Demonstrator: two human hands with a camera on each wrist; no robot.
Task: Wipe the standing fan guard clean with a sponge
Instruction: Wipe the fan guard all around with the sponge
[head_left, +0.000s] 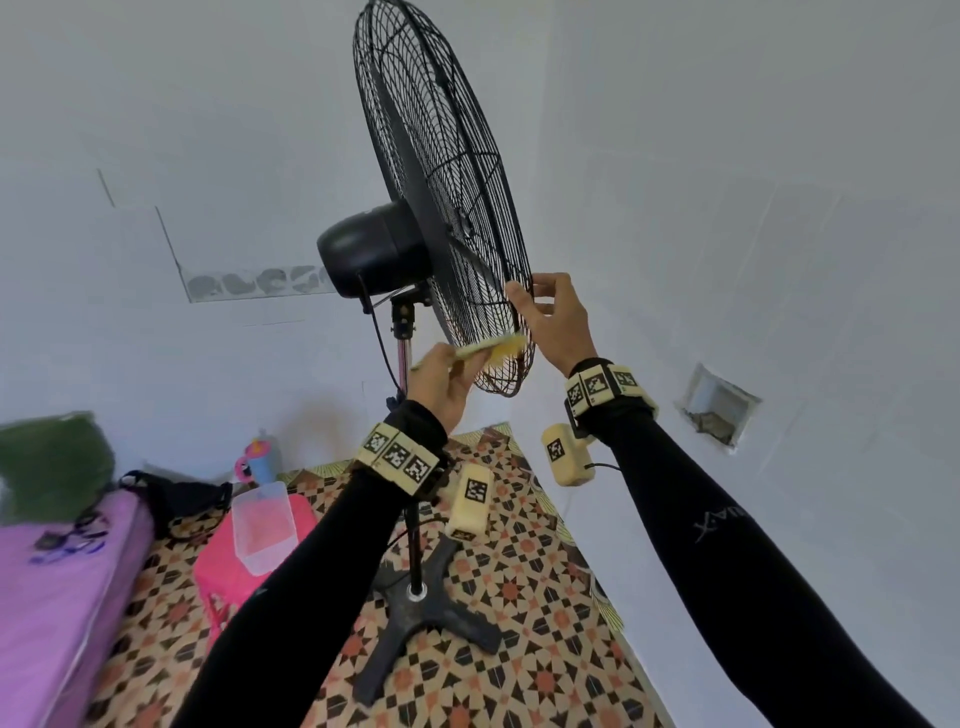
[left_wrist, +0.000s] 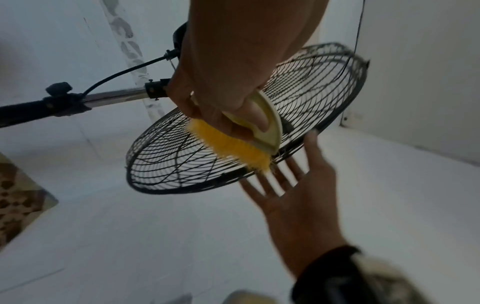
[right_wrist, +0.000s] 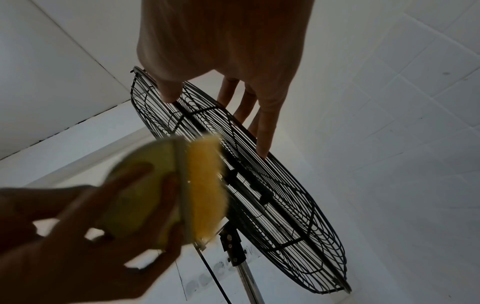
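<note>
The standing fan's black wire guard (head_left: 431, 130) (left_wrist: 168, 164) (right_wrist: 285, 205) stands tilted in front of me. My left hand (head_left: 447, 374) (left_wrist: 221, 72) (right_wrist: 78, 226) grips a scrub brush (head_left: 498, 345) (left_wrist: 233, 148) (right_wrist: 205, 185) by its pale handle. No sponge is in view. The yellow bristles press against the guard's lower part near the rim. My right hand (head_left: 540, 306) (left_wrist: 298, 205) (right_wrist: 221, 41) holds the rim just above the brush, thumb on the edge and straight fingers spread along the front wires.
The black motor housing (head_left: 374, 249) sits behind the guard, on a pole (head_left: 413, 519) with a cross-shaped base (head_left: 421, 613) on patterned floor tiles. A pink stool (head_left: 218, 566) carrying a clear tub (head_left: 262, 525) and a purple mattress (head_left: 52, 597) lie left. White walls close in behind and right.
</note>
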